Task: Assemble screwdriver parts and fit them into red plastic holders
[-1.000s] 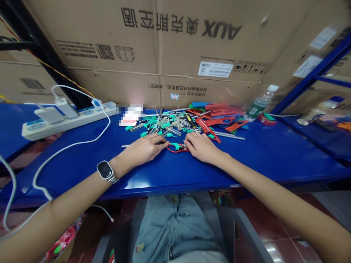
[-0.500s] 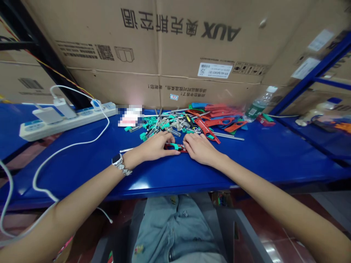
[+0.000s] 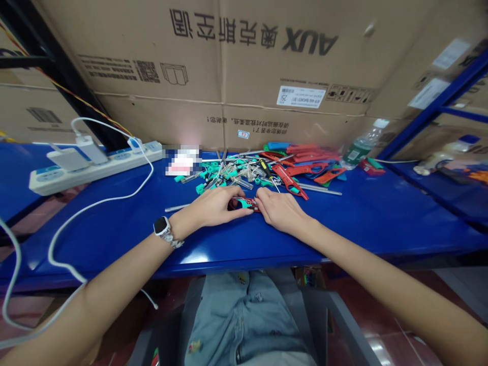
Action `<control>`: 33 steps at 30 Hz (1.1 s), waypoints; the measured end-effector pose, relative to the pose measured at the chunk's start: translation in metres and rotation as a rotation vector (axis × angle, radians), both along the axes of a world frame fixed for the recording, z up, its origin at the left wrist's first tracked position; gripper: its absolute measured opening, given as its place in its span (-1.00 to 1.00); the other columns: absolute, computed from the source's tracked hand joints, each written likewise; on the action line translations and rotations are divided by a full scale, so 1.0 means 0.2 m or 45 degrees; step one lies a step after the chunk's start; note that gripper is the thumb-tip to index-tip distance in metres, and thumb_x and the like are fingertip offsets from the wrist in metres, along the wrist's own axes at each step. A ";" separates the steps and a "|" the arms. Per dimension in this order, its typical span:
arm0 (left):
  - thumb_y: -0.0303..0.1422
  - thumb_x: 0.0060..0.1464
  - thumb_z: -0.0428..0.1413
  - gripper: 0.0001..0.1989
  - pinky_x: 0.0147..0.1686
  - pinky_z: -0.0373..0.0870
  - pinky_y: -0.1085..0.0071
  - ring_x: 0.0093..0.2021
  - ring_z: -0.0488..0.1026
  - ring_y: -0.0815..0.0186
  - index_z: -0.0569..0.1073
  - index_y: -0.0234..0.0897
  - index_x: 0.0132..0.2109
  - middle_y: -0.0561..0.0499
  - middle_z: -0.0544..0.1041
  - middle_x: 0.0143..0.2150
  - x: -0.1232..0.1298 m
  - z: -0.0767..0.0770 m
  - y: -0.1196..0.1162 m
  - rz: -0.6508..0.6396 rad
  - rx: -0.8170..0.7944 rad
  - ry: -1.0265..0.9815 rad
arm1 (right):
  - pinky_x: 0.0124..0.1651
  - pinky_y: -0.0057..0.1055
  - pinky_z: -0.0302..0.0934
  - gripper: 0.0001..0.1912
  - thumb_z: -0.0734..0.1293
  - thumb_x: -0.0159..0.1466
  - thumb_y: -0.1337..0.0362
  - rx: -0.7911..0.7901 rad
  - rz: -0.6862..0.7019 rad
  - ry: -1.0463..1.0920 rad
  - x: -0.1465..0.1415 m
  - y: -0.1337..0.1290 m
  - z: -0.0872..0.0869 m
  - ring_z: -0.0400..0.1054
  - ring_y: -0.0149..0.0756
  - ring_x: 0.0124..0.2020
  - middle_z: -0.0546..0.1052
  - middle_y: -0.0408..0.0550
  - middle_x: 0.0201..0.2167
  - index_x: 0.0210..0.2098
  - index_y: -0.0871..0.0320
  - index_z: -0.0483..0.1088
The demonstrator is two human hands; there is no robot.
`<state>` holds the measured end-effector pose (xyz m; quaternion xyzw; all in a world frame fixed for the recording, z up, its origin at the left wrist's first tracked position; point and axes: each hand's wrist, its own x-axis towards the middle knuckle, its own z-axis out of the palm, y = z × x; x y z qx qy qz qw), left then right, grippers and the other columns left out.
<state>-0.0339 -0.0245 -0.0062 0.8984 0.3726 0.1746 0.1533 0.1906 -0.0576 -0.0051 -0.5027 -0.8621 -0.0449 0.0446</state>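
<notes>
Between my two hands lies a red lighter shell with a green trigger and small inner parts. My left hand, with a watch and bracelet at the wrist, grips the shell's left end, thumb along the near side. A thin metal tube sticks out to the left from under that hand. At the right end my right hand is closed on the shell, its fingertips pressed against the inner parts. What those fingertips pinch is hidden. Just beyond, a pile of green and clear lighter parts covers the table.
A yellow-and-black screwdriver rests on the pile. More red shells lie to its right, near a plastic bottle. A white power strip with cables occupies the left side. Behind stands a large cardboard box.
My left thumb has slid slightly to the right along the shell. Both hands keep hold of the shell in nearly the same place, and the view has shifted a little.
</notes>
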 end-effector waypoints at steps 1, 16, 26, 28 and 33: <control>0.03 0.31 0.09 -0.57 -0.22 0.43 0.31 -0.20 0.59 0.18 0.51 -0.26 -0.02 -0.08 0.63 -0.15 0.00 0.00 0.00 -0.021 0.007 -0.007 | -0.40 -0.28 -0.13 -0.64 -0.02 0.56 0.18 0.001 -0.003 0.003 0.00 0.00 0.00 0.45 -0.19 -0.30 0.57 0.12 -0.10 0.02 0.20 0.31; -0.30 0.29 0.13 -0.83 -0.06 0.53 0.29 -0.10 0.62 0.24 0.56 -0.26 -0.08 -0.07 0.68 -0.11 -0.07 0.00 0.05 -0.110 -0.041 -0.335 | -0.41 -0.28 -0.16 -0.60 -0.05 0.56 0.16 0.020 -0.011 0.019 0.02 0.00 -0.02 0.42 -0.21 -0.35 0.57 0.11 -0.13 0.00 0.18 0.33; -0.30 0.26 0.14 -0.83 -0.12 0.52 0.32 -0.16 0.62 0.26 0.55 -0.28 -0.11 -0.06 0.67 -0.16 -0.07 -0.01 0.04 -0.094 -0.102 -0.356 | -0.42 -0.29 -0.16 -0.61 -0.03 0.56 0.17 0.007 -0.010 0.036 0.02 0.00 -0.01 0.41 -0.22 -0.34 0.57 0.09 -0.14 0.00 0.19 0.34; -0.28 0.27 0.13 -0.81 -0.14 0.52 0.33 -0.19 0.61 0.27 0.55 -0.29 -0.11 -0.06 0.67 -0.18 -0.07 0.00 0.03 -0.100 -0.099 -0.377 | -0.41 -0.29 -0.16 -0.61 -0.03 0.56 0.17 0.013 -0.002 0.041 0.02 0.00 -0.01 0.41 -0.22 -0.34 0.57 0.09 -0.14 -0.01 0.19 0.34; -0.21 0.29 0.12 -0.75 -0.23 0.50 0.33 -0.27 0.58 0.27 0.54 -0.30 -0.21 -0.07 0.65 -0.26 -0.06 0.01 0.04 -0.064 -0.213 -0.433 | -0.40 -0.30 -0.15 -0.60 -0.04 0.57 0.18 0.046 0.011 0.046 0.02 -0.01 -0.02 0.42 -0.21 -0.30 0.56 0.11 -0.13 -0.02 0.20 0.35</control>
